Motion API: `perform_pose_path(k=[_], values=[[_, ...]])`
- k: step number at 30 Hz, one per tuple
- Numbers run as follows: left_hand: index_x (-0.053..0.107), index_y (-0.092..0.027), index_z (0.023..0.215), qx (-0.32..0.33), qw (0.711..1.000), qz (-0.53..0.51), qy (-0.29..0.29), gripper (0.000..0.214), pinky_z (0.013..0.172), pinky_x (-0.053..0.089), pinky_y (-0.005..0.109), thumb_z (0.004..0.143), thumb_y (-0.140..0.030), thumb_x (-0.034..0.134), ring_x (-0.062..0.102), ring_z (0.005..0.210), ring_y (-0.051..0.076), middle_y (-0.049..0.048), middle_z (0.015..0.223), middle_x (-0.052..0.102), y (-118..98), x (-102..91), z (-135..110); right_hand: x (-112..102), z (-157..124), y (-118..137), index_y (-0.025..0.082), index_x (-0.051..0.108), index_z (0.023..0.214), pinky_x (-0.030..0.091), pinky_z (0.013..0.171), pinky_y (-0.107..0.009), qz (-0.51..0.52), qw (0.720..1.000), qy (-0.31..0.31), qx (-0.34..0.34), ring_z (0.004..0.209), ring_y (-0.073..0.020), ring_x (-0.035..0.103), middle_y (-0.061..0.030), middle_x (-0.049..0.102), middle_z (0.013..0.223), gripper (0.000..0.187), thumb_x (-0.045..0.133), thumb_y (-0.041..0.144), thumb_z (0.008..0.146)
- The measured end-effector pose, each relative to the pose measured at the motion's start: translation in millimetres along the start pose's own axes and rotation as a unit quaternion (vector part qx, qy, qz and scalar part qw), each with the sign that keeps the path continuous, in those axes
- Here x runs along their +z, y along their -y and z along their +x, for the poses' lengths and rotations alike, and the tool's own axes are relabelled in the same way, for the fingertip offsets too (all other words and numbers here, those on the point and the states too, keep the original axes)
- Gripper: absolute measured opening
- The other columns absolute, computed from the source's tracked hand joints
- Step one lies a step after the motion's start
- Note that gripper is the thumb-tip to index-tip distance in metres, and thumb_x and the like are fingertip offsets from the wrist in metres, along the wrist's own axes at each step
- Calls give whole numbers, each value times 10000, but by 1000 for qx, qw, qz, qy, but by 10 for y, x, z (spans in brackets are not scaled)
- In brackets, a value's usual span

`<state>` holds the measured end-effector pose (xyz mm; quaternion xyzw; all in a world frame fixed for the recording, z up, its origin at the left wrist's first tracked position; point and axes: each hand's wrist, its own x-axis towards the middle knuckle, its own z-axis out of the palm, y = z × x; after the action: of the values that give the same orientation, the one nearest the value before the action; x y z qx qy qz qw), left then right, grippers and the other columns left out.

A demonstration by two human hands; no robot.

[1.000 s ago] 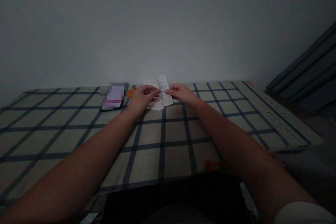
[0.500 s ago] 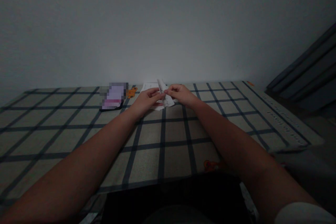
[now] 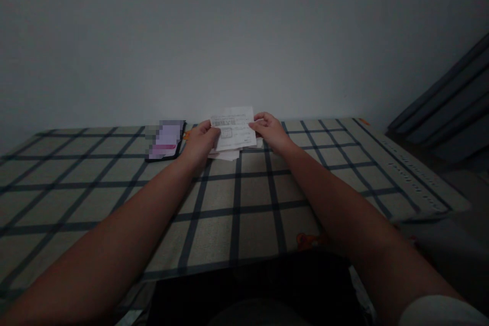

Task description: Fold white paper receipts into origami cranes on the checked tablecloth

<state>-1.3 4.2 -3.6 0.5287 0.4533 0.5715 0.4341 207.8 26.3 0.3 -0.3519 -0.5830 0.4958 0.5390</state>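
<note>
A white printed paper slip (image 3: pixel 236 130) is spread flat between my two hands, tilted up toward me above the table. My left hand (image 3: pixel 202 140) pinches its left edge, thumb on the front. At the right edge, my right hand (image 3: pixel 269 131) grips it between thumb and fingers. Under the slip lie more loose papers (image 3: pixel 227 155), mostly covered by it. The print is too small to read. An orange object (image 3: pixel 187 135) shows only in part behind my left hand.
A phone-like device (image 3: pixel 166 141) with a blurred screen lies left of my hands. The checked tablecloth (image 3: pixel 252 198) covers the table, which meets a plain wall (image 3: pixel 244 35). Another orange item (image 3: pixel 307 240) is near the front edge. A dark curtain (image 3: pixel 451 97) hangs at right.
The slip, folded and narrow before, is now opened out wide and faces me. My hands have moved apart, the left one leftward, partly covering the orange object.
</note>
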Motion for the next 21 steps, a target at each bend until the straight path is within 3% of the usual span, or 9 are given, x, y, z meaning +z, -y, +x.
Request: perform_pose_path(k=[5, 8, 11, 15, 19, 21], values=[[667, -138, 1044, 7, 998, -62, -28, 323, 812, 565, 351, 730, -215, 681, 713, 793, 197, 78, 917, 747, 0, 10, 18, -10, -23, 25, 270, 403, 1007, 497, 571, -257, 8, 1000, 9, -15, 551, -124, 605, 90, 625, 609, 312, 632, 201, 807], [667, -127, 1034, -27, 995, -84, -35, 277, 825, 574, 365, 760, -174, 660, 722, 825, 207, 105, 945, 745, -44, 15, 17, -27, -10, 8, 263, 464, 999, 502, 579, -259, -6, 999, 22, -32, 559, -119, 598, 78, 618, 615, 215, 590, 211, 832], [670, -122, 1016, -57, 992, -108, -28, 239, 811, 585, 359, 780, -129, 633, 724, 831, 207, 113, 953, 746, -108, 26, -4, -27, -2, -6, 217, 604, 911, 530, 657, -272, -40, 998, 32, -21, 679, -118, 635, 7, 691, 784, 93, 565, 203, 827], [677, -120, 1013, -74, 989, -127, -14, 227, 771, 596, 314, 792, -114, 623, 717, 812, 183, 106, 971, 747, -141, 23, -17, -24, -9, -7, 189, 703, 971, 538, 785, -301, -70, 996, 58, -4, 813, -135, 660, -44, 725, 982, 213, 637, 192, 769], [689, -102, 975, -92, 981, -173, 14, 225, 750, 585, 220, 760, -82, 628, 706, 819, 146, 107, 1006, 743, -115, 2, 6, -38, -15, 5, 162, 714, 844, 525, 755, -290, -110, 993, 35, -13, 731, -131, 639, -48, 718, 820, 152, 697, 297, 775], [696, -103, 966, -116, 974, -191, 22, 240, 733, 578, 187, 737, -71, 632, 696, 765, 122, 95, 951, 747, -119, -3, 9, -38, -18, 14, 162, 688, 768, 520, 725, -277, -105, 994, 15, -22, 693, -125, 628, -47, 702, 760, 230, 702, 390, 792]])
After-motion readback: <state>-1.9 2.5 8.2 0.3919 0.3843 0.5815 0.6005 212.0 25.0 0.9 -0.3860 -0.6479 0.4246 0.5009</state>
